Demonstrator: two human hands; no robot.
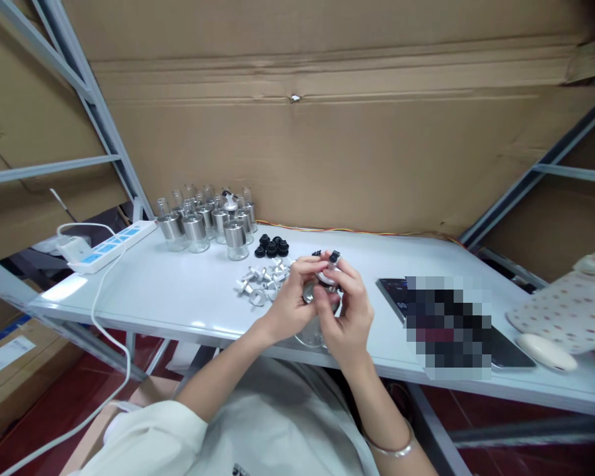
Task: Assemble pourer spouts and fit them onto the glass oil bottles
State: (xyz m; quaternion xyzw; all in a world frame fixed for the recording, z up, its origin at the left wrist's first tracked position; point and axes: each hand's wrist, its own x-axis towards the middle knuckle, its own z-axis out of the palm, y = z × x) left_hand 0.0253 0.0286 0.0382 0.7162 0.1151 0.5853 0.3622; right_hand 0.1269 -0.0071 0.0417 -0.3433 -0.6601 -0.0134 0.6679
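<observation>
Both of my hands are closed together at the front edge of the table, over a glass bottle [309,336] whose clear base shows below them. My left hand [293,296] wraps around the bottle's upper part from the left. With bent fingers, my right hand [348,307] grips a silver spout top with a black tip [334,257] over the bottle. The fingers hide where the top meets the bottle. Just left of my hands lies a pile of loose silver spout pieces [258,296]. Behind that pile sits a cluster of black stoppers [272,247].
Several glass bottles with metal sleeves [235,233] stand at the back left; one carries a spout top [231,201]. A white power strip [114,246] lies at the left edge. Rightward are a dark tablet [394,291], partly pixelated, a white mouse [547,352] and a spotted cloth item [568,311].
</observation>
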